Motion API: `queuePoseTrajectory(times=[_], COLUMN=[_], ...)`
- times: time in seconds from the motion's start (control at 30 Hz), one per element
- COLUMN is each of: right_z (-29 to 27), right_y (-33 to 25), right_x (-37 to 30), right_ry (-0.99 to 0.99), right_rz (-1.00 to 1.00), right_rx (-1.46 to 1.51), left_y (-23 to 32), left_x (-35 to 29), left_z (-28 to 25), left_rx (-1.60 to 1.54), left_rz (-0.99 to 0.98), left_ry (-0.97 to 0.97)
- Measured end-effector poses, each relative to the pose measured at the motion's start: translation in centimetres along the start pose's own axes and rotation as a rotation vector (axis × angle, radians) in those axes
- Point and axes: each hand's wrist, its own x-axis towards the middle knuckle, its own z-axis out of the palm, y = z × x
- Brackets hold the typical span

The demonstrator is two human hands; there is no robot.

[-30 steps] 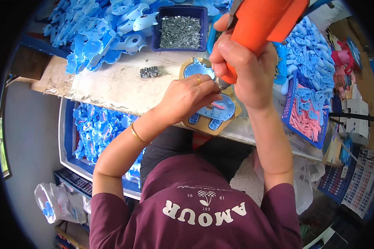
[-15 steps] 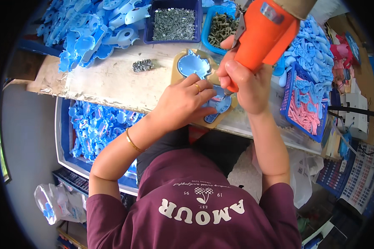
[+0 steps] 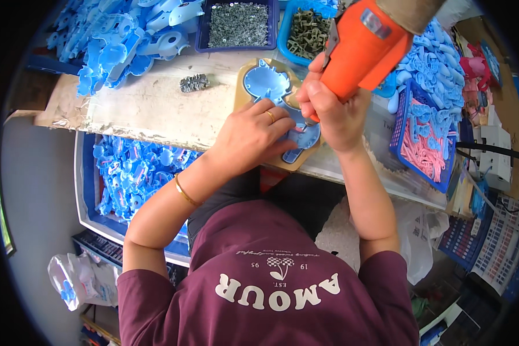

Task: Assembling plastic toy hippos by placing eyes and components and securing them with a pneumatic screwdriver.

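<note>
Near head-worn fisheye view, steeply downward over shirt (image 3: 242,248) and worktable (image 3: 150,109).

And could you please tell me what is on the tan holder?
Blue plastic parts show at both ends of the tan holder; the left hand covers part of its middle, hiding what lies beneath.

Left hand (image 3: 252,131) farther from driver tip (image 3: 311,121), seemingly.

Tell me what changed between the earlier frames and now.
The left hand drew back toward the body, away from the tip of the orange power tool; the right hand, still gripping the tool, brought it bodyward over the lower blue shell. The upper blue shell stayed in the tan fixture.
</note>
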Motion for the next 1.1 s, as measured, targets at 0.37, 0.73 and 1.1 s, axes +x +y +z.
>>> queuePoseTrajectory(times=[0.37,0.73,1.1], right_z=[0.4,0.1,-0.2], right_y=[-1.8,-0.7,-0.1], right_x=[0.9,0.7,0.4], right_ry=[-0.036,-0.042,-0.046], right_rz=[-0.022,0.002,-0.008], right_rx=[-0.011,-0.021,-0.025], left_y=[0.1,-0.1,0.0], left_x=[-0.2,-0.4,-0.3], left_z=[0.1,0.3,0.3], left_rx=[0.003,-0.053,-0.021], left_rz=[-0.006,-0.021,-0.023], left_ry=[0.008,0.007,-0.008])
